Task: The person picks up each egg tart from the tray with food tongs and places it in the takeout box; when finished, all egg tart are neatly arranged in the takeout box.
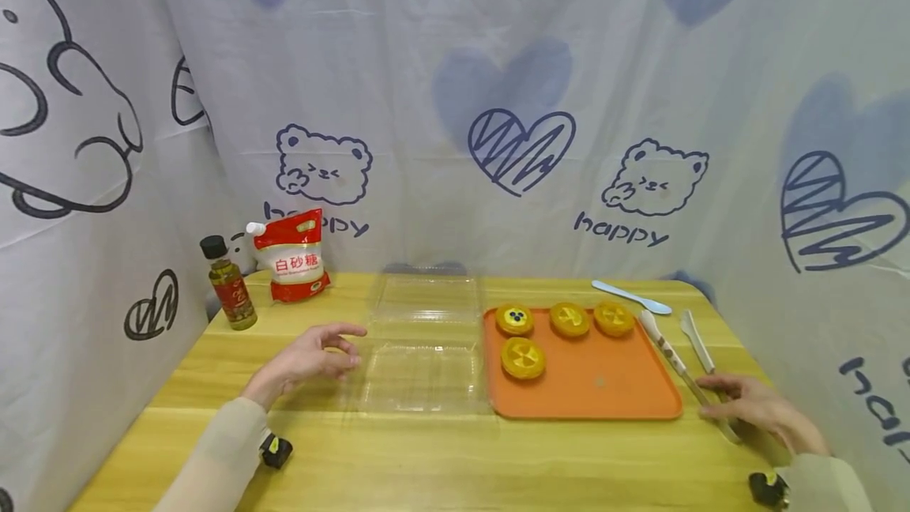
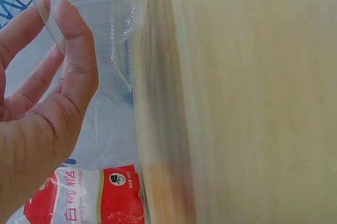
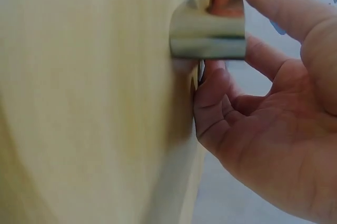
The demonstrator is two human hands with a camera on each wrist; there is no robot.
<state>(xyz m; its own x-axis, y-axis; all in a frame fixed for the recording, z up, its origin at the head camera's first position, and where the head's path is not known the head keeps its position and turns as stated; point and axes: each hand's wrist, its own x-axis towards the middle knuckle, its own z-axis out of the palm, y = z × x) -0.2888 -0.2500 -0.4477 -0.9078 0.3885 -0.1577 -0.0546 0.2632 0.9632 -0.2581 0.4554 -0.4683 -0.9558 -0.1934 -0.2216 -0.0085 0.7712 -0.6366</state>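
My left hand [image 1: 313,358] is beside a clear plastic clamshell box [image 1: 424,374], which lies unfolded on the table. Its fingers are loosely bent near the box's left edge; in the left wrist view the plastic edge [image 2: 51,26] passes close to the fingers. At the tray's right side, my right hand [image 1: 757,409] grips metal tongs [image 1: 686,382] with pale tips pointing away from me. The tongs' bent metal end [image 3: 208,31] shows between thumb and fingers in the right wrist view. Several yellow tarts [image 1: 524,358] sit on an orange tray [image 1: 597,397], one topped with blueberries.
A red and white sugar bag [image 1: 295,259] and a dark-capped oil bottle [image 1: 231,291] stand at the table's back left. A light blue spatula-like tool [image 1: 629,296] lies behind the tray. A printed curtain [image 1: 419,180] hangs around the wooden table [image 1: 398,457].
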